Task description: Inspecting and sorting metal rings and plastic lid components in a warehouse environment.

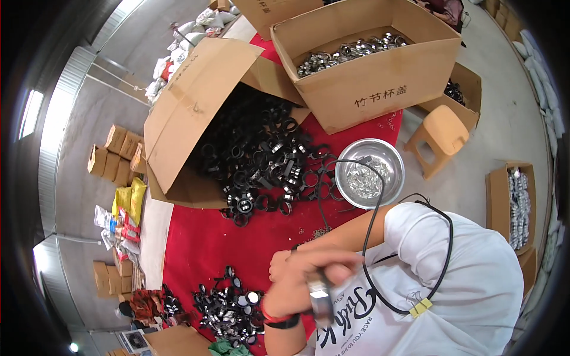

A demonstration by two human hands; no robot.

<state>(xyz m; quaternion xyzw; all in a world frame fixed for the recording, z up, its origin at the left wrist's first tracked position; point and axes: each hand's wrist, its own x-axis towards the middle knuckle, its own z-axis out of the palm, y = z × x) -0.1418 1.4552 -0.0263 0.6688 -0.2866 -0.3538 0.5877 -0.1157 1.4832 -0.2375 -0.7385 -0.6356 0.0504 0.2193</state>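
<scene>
- Two hands work close together just below the red cloth [196, 249], near the person's chest.
- The left hand [297, 285], a red and black band at its wrist, is curled shut around one silver metal piece [320, 302], which sticks out beneath the fingers.
- The right hand [282, 264] presses against the left from behind; I cannot tell whether its fingers are pinching anything.
- One tipped cardboard box [184, 113] lies on its side at the cloth's upper end, spilling black rings [267, 160], too many to count, across the cloth.
- One upright cardboard box [371, 65] stands beyond it at the cloth's far edge, filled with shiny silver rings [350, 50].
- One steel bowl [369, 173] sits at the cloth's right edge, holding small silvery bits.
- One second heap of black rings [228, 308] lies on the cloth's near end, just left of the hands.
- One tan plastic stool [440, 137] stands off the cloth, to the right of the bowl.
</scene>
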